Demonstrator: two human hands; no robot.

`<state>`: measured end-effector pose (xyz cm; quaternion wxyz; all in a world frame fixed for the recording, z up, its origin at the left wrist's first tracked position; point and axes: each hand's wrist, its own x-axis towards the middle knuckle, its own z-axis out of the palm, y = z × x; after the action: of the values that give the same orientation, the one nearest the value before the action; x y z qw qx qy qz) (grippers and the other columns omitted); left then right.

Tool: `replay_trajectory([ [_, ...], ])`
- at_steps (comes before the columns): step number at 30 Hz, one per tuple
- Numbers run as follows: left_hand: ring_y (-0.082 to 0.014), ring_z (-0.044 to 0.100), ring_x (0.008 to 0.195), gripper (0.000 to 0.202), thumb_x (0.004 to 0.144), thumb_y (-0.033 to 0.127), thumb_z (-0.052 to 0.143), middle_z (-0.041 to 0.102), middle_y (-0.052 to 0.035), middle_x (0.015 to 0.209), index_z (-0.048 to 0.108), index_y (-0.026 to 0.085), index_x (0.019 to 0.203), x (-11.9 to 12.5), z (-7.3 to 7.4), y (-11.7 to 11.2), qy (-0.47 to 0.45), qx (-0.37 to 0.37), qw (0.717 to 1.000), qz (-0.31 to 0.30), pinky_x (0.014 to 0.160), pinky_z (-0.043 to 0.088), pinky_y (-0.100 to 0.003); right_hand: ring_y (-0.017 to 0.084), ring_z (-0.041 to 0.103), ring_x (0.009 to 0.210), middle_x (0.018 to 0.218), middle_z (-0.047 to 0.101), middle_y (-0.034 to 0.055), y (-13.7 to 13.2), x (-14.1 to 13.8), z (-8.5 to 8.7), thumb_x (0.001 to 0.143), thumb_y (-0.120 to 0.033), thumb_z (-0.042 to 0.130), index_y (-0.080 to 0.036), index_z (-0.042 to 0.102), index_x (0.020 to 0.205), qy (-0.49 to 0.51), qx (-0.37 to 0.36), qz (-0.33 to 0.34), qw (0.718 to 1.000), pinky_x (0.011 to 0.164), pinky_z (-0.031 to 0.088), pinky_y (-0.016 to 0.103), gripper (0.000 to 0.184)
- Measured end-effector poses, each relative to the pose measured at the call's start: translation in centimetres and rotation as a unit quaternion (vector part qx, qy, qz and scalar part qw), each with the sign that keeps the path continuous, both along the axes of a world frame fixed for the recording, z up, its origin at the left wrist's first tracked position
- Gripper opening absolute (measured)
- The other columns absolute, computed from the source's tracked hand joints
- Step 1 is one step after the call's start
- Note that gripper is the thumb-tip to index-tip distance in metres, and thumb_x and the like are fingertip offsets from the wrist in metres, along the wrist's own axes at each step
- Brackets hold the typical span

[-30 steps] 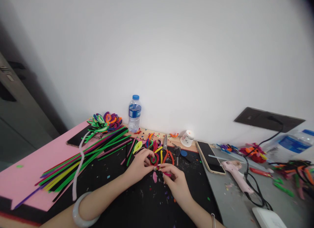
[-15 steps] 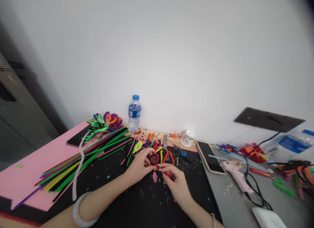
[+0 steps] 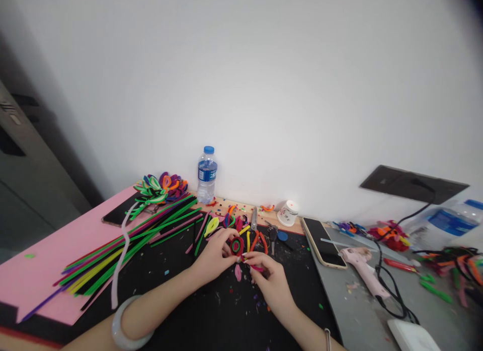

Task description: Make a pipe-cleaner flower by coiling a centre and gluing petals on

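Observation:
My left hand point(image 3: 216, 253) is closed on a round coil of pipe cleaner point(image 3: 237, 246), red outside with black, green and a red centre. Close against its lower right, my right hand point(image 3: 269, 280) pinches a magenta pipe cleaner piece point(image 3: 257, 268). A pink loop point(image 3: 238, 273) hangs just below the coil; whether it is joined to it I cannot tell. Behind the hands lie orange-handled pliers point(image 3: 263, 242), a yellow pipe cleaner loop point(image 3: 212, 226) and dark scissors point(image 3: 272, 234).
Long pipe cleaners point(image 3: 132, 245) spread over the left side, beside a finished-looking looped flower point(image 3: 153, 190). A water bottle point(image 3: 207, 177) and a paper cup point(image 3: 288, 213) stand by the wall. On the right are a phone point(image 3: 324, 242), a pink glue gun point(image 3: 364, 273) and its black cord.

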<state>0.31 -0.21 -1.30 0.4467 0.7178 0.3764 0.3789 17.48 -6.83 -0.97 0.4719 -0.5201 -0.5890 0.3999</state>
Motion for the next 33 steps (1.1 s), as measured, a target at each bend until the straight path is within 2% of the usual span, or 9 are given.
replay_trajectory([
  [9, -0.0055, 0.054, 0.057, 0.042, 0.066, 0.011, 0.063, 0.042, 0.0023, 0.092, 0.046, 0.024, 0.102, 0.0, 0.0, -0.1, -0.002, -0.001, 1.0, 0.009, 0.053, 0.047, -0.019, 0.019, 0.064, 0.076, 0.099, 0.066, 0.0075, -0.1, -0.1, 0.3, 0.073, -0.011, 0.054, -0.018, 0.065, 0.075, 0.001, 0.005, -0.009, 1.0, 0.056, 0.049, 0.025, 0.014],
  [15, -0.0061, 0.055, 0.059, 0.034, 0.071, 0.015, 0.06, 0.04, 0.002, 0.092, 0.05, 0.024, 0.103, 0.0, 0.6, -0.2, 0.018, 0.021, 1.0, -0.013, 0.054, 0.048, -0.02, 0.021, 0.063, 0.09, 0.098, 0.067, 0.0078, -0.3, -0.1, 0.5, 0.073, -0.009, 0.054, -0.018, 0.065, 0.076, -0.01, 0.031, -0.009, 0.999, 0.073, 0.049, 0.028, 0.015],
  [24, -0.0068, 0.054, 0.059, 0.033, 0.073, 0.02, 0.062, 0.04, 0.0019, 0.09, 0.051, 0.022, 0.103, -0.1, 0.7, -0.2, 0.038, 0.033, 0.998, -0.024, 0.054, 0.049, -0.021, 0.021, 0.062, 0.092, 0.097, 0.066, 0.0072, -0.4, 0.0, 0.8, 0.076, -0.009, 0.052, -0.019, 0.063, 0.078, -0.005, 0.052, -0.024, 0.998, 0.077, 0.048, 0.03, 0.016],
  [27, -0.0071, 0.055, 0.059, 0.035, 0.071, 0.021, 0.064, 0.04, 0.0014, 0.091, 0.051, 0.021, 0.104, -0.1, 0.5, -0.2, 0.033, 0.026, 0.999, -0.026, 0.054, 0.05, -0.022, 0.02, 0.062, 0.087, 0.095, 0.067, 0.0071, -0.3, 0.1, 0.8, 0.077, -0.012, 0.052, -0.019, 0.063, 0.079, 0.008, 0.043, -0.032, 0.999, 0.072, 0.048, 0.028, 0.013],
  [33, -0.0082, 0.057, 0.061, 0.038, 0.07, 0.021, 0.065, 0.044, 0.0016, 0.089, 0.05, 0.022, 0.104, -0.1, 0.1, -0.1, 0.011, 0.009, 0.999, -0.034, 0.057, 0.053, -0.023, 0.013, 0.055, 0.057, 0.077, 0.064, 0.0038, -0.1, 0.2, 0.9, 0.079, -0.023, 0.055, -0.017, 0.063, 0.085, 0.003, 0.018, -0.066, 0.998, 0.053, 0.044, 0.023, 0.012],
])
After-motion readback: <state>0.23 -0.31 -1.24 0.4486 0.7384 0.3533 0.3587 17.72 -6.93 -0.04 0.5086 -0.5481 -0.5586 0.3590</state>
